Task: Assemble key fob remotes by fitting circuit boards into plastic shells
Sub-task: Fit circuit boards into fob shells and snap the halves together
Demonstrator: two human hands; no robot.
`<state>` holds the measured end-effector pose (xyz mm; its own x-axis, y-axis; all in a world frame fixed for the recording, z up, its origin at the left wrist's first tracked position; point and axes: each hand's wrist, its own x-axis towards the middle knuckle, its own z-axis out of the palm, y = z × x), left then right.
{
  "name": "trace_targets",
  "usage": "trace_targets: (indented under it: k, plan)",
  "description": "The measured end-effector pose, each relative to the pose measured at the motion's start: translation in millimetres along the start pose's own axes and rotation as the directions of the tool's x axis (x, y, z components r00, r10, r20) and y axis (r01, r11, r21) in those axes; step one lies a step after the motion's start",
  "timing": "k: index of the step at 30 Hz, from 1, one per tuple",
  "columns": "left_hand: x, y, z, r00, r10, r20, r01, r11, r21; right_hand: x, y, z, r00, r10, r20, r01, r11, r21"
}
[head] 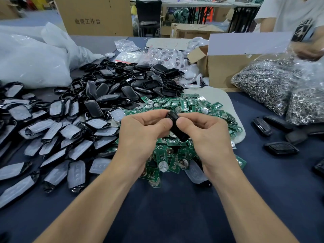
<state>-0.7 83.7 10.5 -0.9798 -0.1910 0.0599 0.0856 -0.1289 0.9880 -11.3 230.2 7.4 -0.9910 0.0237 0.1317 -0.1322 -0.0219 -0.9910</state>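
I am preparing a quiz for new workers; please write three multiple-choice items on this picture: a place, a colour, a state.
1. Where do the bags of metal rings lie? A) far left B) right of the circuit boards C) on the floor
2. What colour are the circuit boards? A) red B) yellow C) green
3. What are the left hand and right hand doing? A) lying flat B) gripping one black shell together C) each holding a board

Answers: 1 B, they sit at the far right; 2 C, the pile is plainly green; 3 B, both pinch the same shell.
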Motion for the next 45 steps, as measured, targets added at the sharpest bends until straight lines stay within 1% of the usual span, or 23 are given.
trace_targets:
  k: [2, 4, 7, 8, 11, 14, 17, 20, 22, 25, 28, 31, 34, 40, 41, 42, 43, 44, 45]
  plan:
    - [1, -1, -1, 1.0, -0.017, 0.023, 0.018, 0.999, -0.029, 0, 1, -2, 0.999, -0.035, -0.013, 0.034, 0.998, -0.059]
    - [1, -2, -3, 0.999, 0.001, 0.043, 0.0, 1.0, -0.006, -1, 1, -4, 0.997, -0.07, -0.031, 0.065, 0.989, -0.129]
    - [2, -3, -3, 0.988, 0.145, 0.051, -0.152, 0.969, 0.194, -4, 0, -5, 0.988, -0.141, -0.056, 0.125, 0.964, -0.234]
    - [3, -3, -4, 0.984, 0.172, 0.05, -0.179, 0.957, 0.228, -4, -1, -6, 0.982, -0.176, -0.068, 0.15, 0.948, -0.28]
    - [3, -3, -7, 0.979, 0.202, 0.04, -0.205, 0.952, 0.229, -6, -2, -6, 0.948, -0.307, -0.086, 0.245, 0.874, -0.42]
    - [1, -2, -8, 0.961, 0.264, 0.077, -0.275, 0.921, 0.276, -9, -2, -5, 0.921, -0.387, -0.036, 0.322, 0.813, -0.485]
    - [0, -1, -9, 0.96, 0.27, 0.074, -0.28, 0.929, 0.241, -7, -3, -6, 0.921, -0.387, -0.046, 0.334, 0.844, -0.419]
    - [4, -3, -11, 0.972, 0.229, 0.057, -0.235, 0.961, 0.148, -4, -4, -7, 0.947, -0.319, -0.025, 0.297, 0.906, -0.301]
    - [5, -3, -12, 0.977, 0.204, 0.061, -0.21, 0.971, 0.113, -3, -3, -7, 0.956, -0.293, -0.023, 0.276, 0.923, -0.267]
    - [5, -4, -12, 0.979, 0.194, 0.062, -0.201, 0.969, 0.145, -2, -2, -7, 0.957, -0.286, -0.041, 0.263, 0.922, -0.283]
    - [3, -2, -8, 0.963, 0.254, 0.088, -0.267, 0.939, 0.215, -4, -2, -6, 0.956, -0.289, -0.058, 0.257, 0.913, -0.315]
    - [2, -2, -8, 0.953, 0.287, 0.101, -0.302, 0.93, 0.209, -6, -2, -4, 0.955, -0.289, -0.065, 0.25, 0.904, -0.348]
    - [3, -3, -10, 0.951, 0.297, 0.084, -0.309, 0.922, 0.233, -6, -1, -2, 0.957, -0.284, -0.06, 0.244, 0.9, -0.362]
    - [4, -2, -11, 0.96, 0.266, 0.09, -0.281, 0.913, 0.297, -6, 0, -3, 0.963, -0.262, -0.063, 0.224, 0.908, -0.355]
    - [4, -2, -11, 0.958, 0.271, 0.093, -0.287, 0.91, 0.299, -6, -1, -2, 0.969, -0.238, -0.062, 0.206, 0.923, -0.326]
    - [4, -2, -11, 0.959, 0.271, 0.085, -0.284, 0.915, 0.287, -5, -1, -1, 0.979, -0.192, -0.069, 0.169, 0.951, -0.258]
    - [5, -3, -9, 0.963, 0.259, 0.067, -0.268, 0.927, 0.264, -4, -2, 0, 0.988, -0.122, -0.091, 0.109, 0.984, -0.139]
    - [5, -3, -8, 0.971, 0.234, 0.046, -0.238, 0.941, 0.239, -2, -2, 1, 0.992, -0.029, -0.121, 0.032, 0.999, 0.022]
    - [5, -4, -7, 0.98, 0.198, 0.032, -0.2, 0.954, 0.222, -1, -2, 1, 0.987, 0.081, -0.14, -0.051, 0.977, 0.206]
